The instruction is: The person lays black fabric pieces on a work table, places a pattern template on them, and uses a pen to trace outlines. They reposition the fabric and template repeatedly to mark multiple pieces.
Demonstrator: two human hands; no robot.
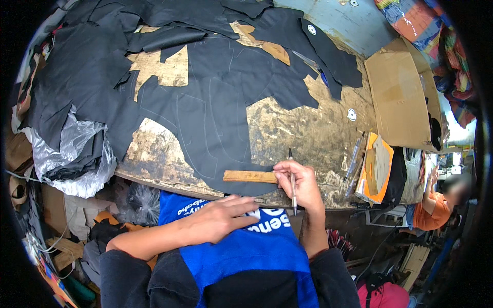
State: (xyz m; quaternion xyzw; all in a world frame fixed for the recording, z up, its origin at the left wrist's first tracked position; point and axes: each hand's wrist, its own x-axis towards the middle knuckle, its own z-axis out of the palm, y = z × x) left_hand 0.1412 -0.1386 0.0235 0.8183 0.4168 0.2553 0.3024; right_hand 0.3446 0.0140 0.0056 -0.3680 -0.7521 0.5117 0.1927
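Observation:
My right hand (303, 187) is closed at the table's front edge. It pinches the right end of a flat brown strip (246, 176) and also holds a pen (294, 197), which stands nearly upright in the picture. The strip rests over the near end of a black leather-like sheet (215, 123) marked with thin pale curved outlines. My left hand (221, 218) is open, its fingers stretched out flat over the blue apron (246, 251), close to the table edge. Nothing shows in it, though its palm is hidden.
More black sheets (87, 66) cover the table's far left, with a clear plastic bag (72, 154) below. Scissors (309, 62) lie beside a dark piece. A cardboard box (400, 92), an orange-edged stack (377, 169) and pens (352, 159) stand or lie right. Another person (431, 213) is beyond.

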